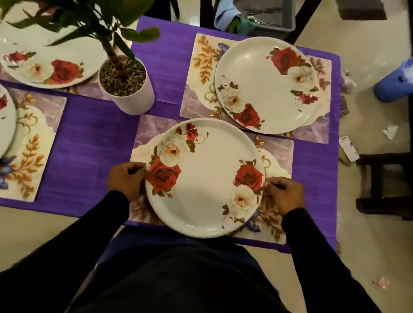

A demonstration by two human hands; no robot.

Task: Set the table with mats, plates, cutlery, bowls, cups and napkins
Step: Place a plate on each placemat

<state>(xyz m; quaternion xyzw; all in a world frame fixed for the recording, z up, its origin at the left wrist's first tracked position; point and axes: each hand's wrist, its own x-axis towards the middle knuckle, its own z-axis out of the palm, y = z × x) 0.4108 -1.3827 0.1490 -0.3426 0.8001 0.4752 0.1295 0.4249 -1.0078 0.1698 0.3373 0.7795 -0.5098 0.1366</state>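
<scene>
Floral plate [204, 179], white with red and cream roses, lower centre of frame on a purple-patterned mat [277, 149], left hand [126, 176] pinching its left rim with curled fingers, right hand [283, 196] likewise gripping the right rim, purple tablecloth [93, 143] beneath.

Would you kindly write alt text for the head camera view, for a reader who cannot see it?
A person's left hand and right hand grip opposite rims of a rose-patterned plate on a floral mat at the near edge of a purple-covered table. Three more plated mats and a potted plant lie beyond; a grey bin with cutlery sits past the table.
</scene>
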